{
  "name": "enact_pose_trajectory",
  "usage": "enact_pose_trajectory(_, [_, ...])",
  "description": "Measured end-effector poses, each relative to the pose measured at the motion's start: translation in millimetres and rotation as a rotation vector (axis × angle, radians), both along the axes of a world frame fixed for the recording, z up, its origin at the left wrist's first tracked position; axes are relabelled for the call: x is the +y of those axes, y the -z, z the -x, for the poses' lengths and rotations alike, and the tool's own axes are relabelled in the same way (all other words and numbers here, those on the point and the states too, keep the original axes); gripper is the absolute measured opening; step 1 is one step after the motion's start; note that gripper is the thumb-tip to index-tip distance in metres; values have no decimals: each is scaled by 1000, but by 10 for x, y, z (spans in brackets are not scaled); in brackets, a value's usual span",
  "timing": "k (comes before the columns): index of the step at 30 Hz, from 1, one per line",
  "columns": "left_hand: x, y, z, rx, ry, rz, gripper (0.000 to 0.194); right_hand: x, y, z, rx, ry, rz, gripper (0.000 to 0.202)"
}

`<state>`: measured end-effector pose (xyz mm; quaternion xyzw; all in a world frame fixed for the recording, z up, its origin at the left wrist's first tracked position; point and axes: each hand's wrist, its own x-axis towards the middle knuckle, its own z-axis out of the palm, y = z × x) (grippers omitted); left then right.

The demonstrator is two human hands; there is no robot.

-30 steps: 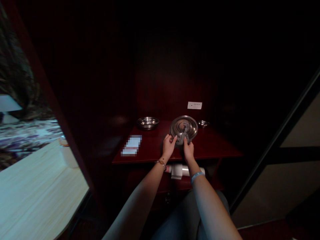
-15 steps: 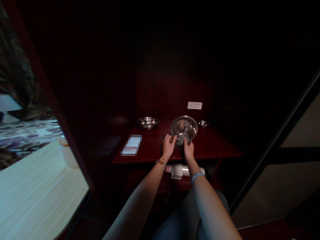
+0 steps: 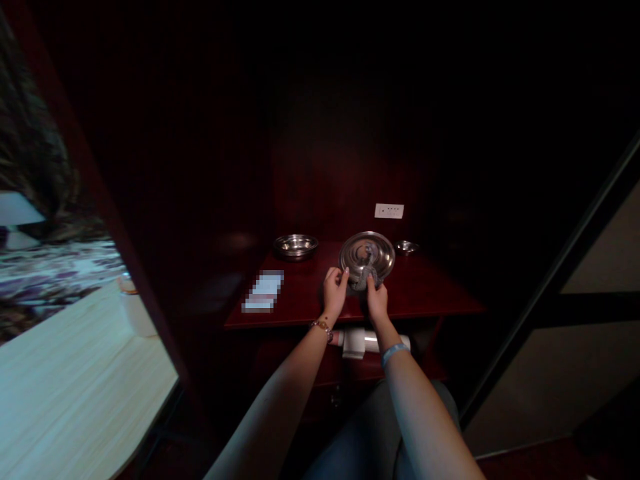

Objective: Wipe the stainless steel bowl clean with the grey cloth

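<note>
A shallow stainless-steel bowl [image 3: 383, 250] is tilted up over the shelf, its round inner face toward me. My left hand [image 3: 335, 292] grips its near left rim, thumb on the inside and fingers behind. At the near right rim, my right hand [image 3: 377, 299] pinches a grey cloth [image 3: 369, 275] against the metal. Part of the cloth lies inside the bowl and shows again as a reflection in the shiny surface. The fingers of my right hand are mostly hidden under the rim.
The dark red shelf [image 3: 300, 300] carries another steel bowl [image 3: 295, 247] at the left, a small steel bowl [image 3: 407, 248] at the right and a blurred-out pale rectangle [image 3: 264, 291]. A white socket [image 3: 389, 211] is on the back wall. Below lies a white cylinder [image 3: 373, 341]. A pale table [image 3: 75, 373] stands left.
My left hand has shifted slightly left along the rim, away from the cloth. The cloth inside the bowl has moved a little. The bowl stays tilted in almost the same place.
</note>
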<state>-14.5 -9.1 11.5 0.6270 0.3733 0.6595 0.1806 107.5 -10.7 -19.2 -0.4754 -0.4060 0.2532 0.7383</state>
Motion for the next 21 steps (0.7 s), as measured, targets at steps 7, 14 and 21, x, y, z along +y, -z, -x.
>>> enact_pose_trajectory(7, [92, 119, -45, 67, 90, 126, 34, -49, -24, 10, 1, -3, -15, 45])
enact_pose_trajectory(14, [102, 90, -48, 6, 144, 92, 31, -2, -4, 11, 4, -3, -2, 48])
enact_pose_trajectory(21, [2, -13, -6, -49, 36, 13, 36, 1, 10, 6, 2, -18, 5, 46])
